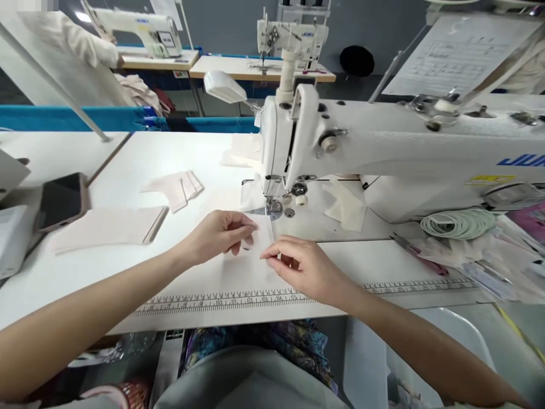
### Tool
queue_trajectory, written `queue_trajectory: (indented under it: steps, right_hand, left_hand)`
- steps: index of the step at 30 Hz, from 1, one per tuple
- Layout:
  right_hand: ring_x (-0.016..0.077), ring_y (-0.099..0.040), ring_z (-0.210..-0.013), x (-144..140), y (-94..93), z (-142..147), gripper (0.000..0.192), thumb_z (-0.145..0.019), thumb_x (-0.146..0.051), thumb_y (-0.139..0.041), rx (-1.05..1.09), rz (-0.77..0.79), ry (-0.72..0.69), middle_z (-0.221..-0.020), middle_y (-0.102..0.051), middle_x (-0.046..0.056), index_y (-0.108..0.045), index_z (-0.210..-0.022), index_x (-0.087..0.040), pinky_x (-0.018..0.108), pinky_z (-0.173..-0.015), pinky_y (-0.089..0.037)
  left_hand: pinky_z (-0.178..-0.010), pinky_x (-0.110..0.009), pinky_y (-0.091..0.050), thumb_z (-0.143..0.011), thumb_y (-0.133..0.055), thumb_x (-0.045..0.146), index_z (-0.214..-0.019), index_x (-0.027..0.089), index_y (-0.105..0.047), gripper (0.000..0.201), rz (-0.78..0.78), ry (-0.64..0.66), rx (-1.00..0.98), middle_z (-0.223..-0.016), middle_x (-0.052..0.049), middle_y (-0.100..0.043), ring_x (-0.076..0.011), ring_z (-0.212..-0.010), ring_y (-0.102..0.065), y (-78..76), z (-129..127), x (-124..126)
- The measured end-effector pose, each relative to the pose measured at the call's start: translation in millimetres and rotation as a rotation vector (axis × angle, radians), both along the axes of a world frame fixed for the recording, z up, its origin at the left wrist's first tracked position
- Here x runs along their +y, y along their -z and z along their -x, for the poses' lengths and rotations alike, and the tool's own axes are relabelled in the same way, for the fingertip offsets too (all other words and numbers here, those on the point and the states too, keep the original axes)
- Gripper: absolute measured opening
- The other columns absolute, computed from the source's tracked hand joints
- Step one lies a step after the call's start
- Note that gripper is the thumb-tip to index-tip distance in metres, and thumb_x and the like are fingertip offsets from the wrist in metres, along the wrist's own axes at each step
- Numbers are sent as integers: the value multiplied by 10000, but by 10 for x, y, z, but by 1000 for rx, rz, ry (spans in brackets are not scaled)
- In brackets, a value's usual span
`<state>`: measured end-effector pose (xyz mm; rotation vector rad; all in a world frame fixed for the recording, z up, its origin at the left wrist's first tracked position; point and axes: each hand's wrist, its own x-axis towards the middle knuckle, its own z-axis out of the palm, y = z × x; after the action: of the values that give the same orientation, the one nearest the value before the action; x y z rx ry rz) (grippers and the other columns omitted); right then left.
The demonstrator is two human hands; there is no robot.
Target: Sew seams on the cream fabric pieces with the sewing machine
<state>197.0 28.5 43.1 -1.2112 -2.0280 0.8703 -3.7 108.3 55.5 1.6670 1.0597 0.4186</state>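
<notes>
Head view: left hand (221, 233) and right hand (300, 264) both pinch a small pale fabric piece (259, 241) flat on the table (128, 267), just in front of the presser foot (272, 205) of the sewing machine (383, 147). Left fingertips (251, 227) close on its upper edge; right fingertips (268, 257) nip the lower edge. Best handling, by my judgement: keep edges aligned, cloth flat, fingers clear of the needle. Phone (62, 200) and stacked pieces (110, 224) lie left.
</notes>
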Motion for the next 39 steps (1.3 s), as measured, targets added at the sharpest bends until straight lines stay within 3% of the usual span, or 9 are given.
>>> queue_trajectory:
  steps: [6,12,16,39]
  right_hand:
    - [76,-559,-538,184,83,-8,128,-861,-204,-547,94,289,85,-777,-645,-2,-660,-915,-176,200,-512,-458]
    - [85,-589,-544,242,128,-63,100,-843,-225,-566,163,388,124,-704,-599,-24,-646,-875,-175,187,-488,-466]
    - [82,-593,-544,268,137,-58,90,-839,-207,-564,185,422,121,-693,-579,-31,-645,-861,-172,180,-487,-470]
    - [87,-548,-538,277,136,-75,109,-851,-214,-549,61,379,145,-618,-562,-34,-647,-824,-176,197,-508,-410]
  left_hand:
    - [-456,-219,-418,-845,-552,320,-818,167,-571,156,-56,74,149,-686,-1,-705,-65,-405,-481,-8,-139,299]
    - [-554,-256,-401,-816,-544,331,-759,195,-626,169,-458,60,412,-724,3,-671,-145,-638,-585,80,-270,419]
    - [-644,-283,-423,-824,-534,306,-772,196,-626,152,-573,79,436,-890,-14,-665,-186,-828,-604,158,-277,467]
    - [-651,-286,-409,-815,-521,328,-797,202,-627,166,-535,88,468,-930,-10,-624,-181,-853,-586,252,-282,510]
